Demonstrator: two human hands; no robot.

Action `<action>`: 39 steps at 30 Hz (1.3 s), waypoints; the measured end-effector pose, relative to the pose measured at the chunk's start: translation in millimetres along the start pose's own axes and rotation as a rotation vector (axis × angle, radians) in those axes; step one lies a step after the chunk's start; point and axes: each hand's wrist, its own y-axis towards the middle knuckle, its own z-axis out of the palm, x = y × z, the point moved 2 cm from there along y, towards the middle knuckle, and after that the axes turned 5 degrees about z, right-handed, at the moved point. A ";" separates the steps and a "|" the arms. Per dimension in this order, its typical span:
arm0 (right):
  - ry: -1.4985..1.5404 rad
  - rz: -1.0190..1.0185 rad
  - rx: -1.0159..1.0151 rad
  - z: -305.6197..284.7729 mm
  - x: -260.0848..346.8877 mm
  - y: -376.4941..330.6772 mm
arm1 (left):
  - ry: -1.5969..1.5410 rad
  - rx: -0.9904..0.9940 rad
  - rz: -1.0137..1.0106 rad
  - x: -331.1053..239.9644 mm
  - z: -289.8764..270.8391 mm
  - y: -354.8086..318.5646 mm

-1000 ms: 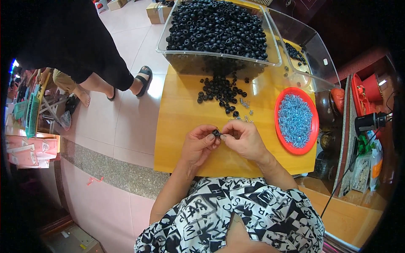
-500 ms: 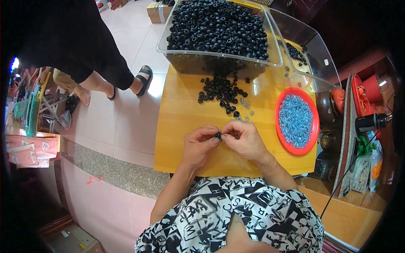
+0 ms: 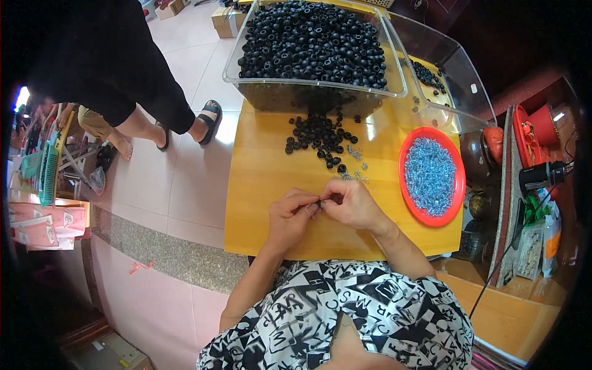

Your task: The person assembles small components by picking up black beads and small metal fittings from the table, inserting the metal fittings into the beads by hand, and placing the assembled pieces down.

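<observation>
Over the near part of the yellow table [image 3: 259,160], my two hands meet fingertip to fingertip. My left hand [image 3: 288,214] is closed in a pinch on a small black ring-shaped piece [image 3: 318,204], mostly covered by fingers. My right hand [image 3: 354,208] pinches right against it; whatever is between its thumb and finger is too small to make out. Just beyond lie a scatter of loose black round pieces [image 3: 316,132] and a few tiny silvery parts [image 3: 353,154]. A red plate [image 3: 431,222] heaped with clear bluish-silver small parts sits to the right.
A large clear plastic bin [image 3: 314,84] full of black pieces stands at the table's far side. Beside it, another clear bin [image 3: 472,74] holds fewer. Shelving with jars [image 3: 478,151] lines the right. A person in black trousers [image 3: 148,74] stands on the tiled floor at left.
My fingers have closed further over the black piece, which shows less than before. My right fingertips have curled in more. The view has shifted slightly.
</observation>
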 end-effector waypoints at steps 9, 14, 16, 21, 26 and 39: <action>0.122 0.024 -0.027 6.0 -1.6 1.5 | -0.076 -0.075 -0.144 1.8 2.7 0.3; 0.512 0.145 0.138 0.0 -10.9 3.3 | -0.128 0.015 -0.143 11.2 -1.0 0.7; 0.552 0.157 0.166 -1.5 -11.6 2.7 | 0.098 0.058 0.093 7.8 -0.9 1.9; 0.640 0.187 0.250 -2.3 -17.1 2.0 | -0.005 0.043 -0.129 0.5 4.2 -4.2; 0.656 0.203 0.353 -1.2 -21.6 3.3 | 0.075 0.093 -0.083 2.7 1.0 -8.0; 0.623 0.179 0.421 3.2 -28.6 6.0 | 0.286 0.162 0.107 -7.7 5.4 -3.9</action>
